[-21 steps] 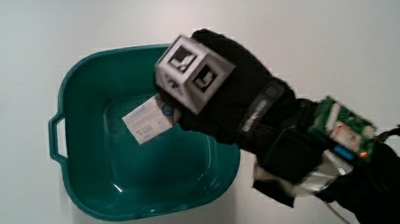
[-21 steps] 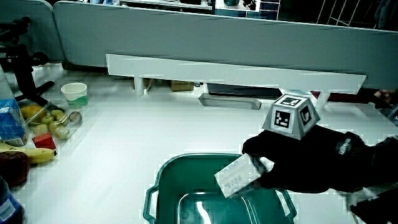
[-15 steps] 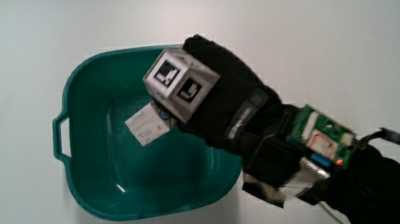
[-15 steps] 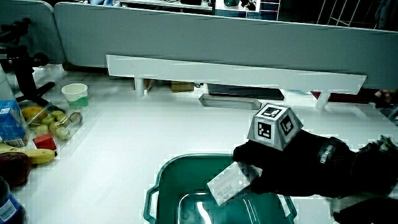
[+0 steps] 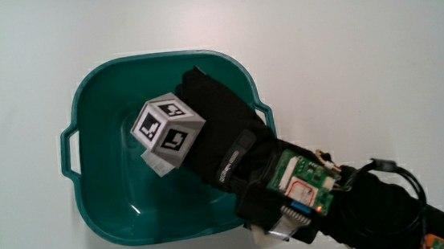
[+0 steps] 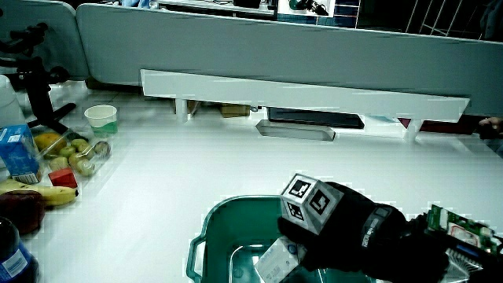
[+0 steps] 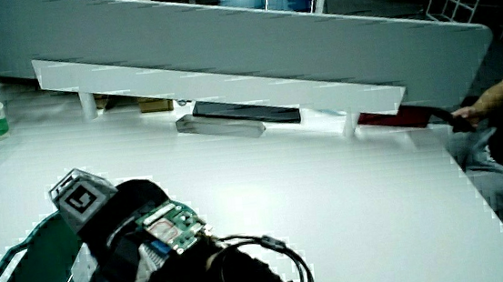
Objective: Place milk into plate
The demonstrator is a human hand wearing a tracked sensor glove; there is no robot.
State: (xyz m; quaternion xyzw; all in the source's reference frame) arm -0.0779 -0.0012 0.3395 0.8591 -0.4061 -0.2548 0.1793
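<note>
The black-gloved hand [image 5: 215, 133] reaches down inside the deep teal plastic basin [image 5: 104, 207], fingers wrapped around a small white milk carton [image 6: 277, 262]. The carton sits low near the basin's floor, tilted.

milk carton [image 5: 154, 163] mostly hidden under the hand [image 5: 207, 134] inside the teal basin [image 5: 90, 96]
</note>
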